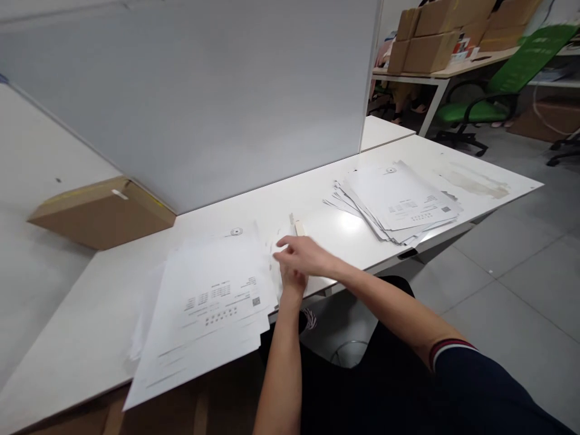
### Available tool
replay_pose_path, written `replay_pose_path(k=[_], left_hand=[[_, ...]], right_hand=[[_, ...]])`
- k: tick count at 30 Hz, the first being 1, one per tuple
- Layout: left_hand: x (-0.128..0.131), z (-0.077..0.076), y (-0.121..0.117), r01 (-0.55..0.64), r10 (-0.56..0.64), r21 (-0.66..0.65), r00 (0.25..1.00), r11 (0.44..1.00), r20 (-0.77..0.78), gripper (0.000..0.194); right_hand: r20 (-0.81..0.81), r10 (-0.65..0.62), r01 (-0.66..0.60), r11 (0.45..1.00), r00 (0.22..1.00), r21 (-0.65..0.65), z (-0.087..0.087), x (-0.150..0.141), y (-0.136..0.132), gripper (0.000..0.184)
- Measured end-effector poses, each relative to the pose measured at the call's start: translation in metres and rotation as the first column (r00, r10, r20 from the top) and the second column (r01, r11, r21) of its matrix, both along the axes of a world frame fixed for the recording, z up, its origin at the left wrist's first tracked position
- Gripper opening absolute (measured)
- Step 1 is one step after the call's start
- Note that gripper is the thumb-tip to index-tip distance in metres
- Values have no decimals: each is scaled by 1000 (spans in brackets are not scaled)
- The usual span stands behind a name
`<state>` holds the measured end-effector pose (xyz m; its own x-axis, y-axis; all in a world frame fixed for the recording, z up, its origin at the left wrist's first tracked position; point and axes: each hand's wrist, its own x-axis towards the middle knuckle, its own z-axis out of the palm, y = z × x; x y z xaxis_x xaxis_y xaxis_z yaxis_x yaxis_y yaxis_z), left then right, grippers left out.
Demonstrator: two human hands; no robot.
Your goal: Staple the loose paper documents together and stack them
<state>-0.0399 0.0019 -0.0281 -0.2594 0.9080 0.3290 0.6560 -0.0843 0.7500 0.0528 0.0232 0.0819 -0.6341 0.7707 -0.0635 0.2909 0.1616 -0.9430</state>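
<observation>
My right hand (306, 255) reaches in from the right and crosses over my left hand (292, 279). Its thumb and forefinger point left with a gap between them, and nothing shows in them. Most of my left hand, including its fingers, is hidden behind the right one. Just beyond both hands is a small flat beige piece (299, 228); whether a hand touches it I cannot tell. To the left lies a stack of printed sheets (203, 260), fanned and overhanging the table's front edge. On the right is another loose pile of printed sheets (394, 193).
The white table (348, 241) backs onto a grey partition panel (217, 103). A cardboard box (104, 214) leans at the left. Behind on the right stand a green office chair (493, 109) and stacked cardboard boxes (430, 51) on another desk.
</observation>
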Motion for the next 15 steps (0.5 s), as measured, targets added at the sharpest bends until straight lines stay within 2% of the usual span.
replay_pose_path(k=[2,3,4,5,6,7,8,9,12,15], left_hand=[[0,1,-2,3,-2,9,995,1000,-98,43],[0,1,-3,-2,5,19,988,1000,-152,50],[0,2,-3,-8,14,29,981,1000,-196,54],[0,2,-3,-15,23,39,974,999,-224,57],[1,2,-3,-21,32,46,972,999,-233,58],[1,2,-3,-26,37,50,970,998,-240,58],[1,2,-3,-28,40,52,968,998,-247,58],[1,1,-3,-32,44,51,967,998,-253,58],[0,0,-3,-47,56,42,962,998,-268,57],[0,0,-3,-44,52,38,961,998,-272,56]], right_hand=[[82,-104,95,990,991,108,-2,45,17,30],[143,-246,211,952,959,222,-6,70,28,28],[212,-427,338,872,879,354,-11,95,39,27],[269,-567,412,785,778,462,-16,118,50,30],[313,-678,450,698,665,557,-22,139,60,33],[351,-747,458,637,565,620,-28,158,69,36],[407,-767,447,627,495,638,-34,173,77,40],[471,-754,426,650,457,629,-39,185,82,44],[625,-625,348,780,467,520,-51,205,87,46],[644,-591,318,806,486,499,-54,210,82,37]])
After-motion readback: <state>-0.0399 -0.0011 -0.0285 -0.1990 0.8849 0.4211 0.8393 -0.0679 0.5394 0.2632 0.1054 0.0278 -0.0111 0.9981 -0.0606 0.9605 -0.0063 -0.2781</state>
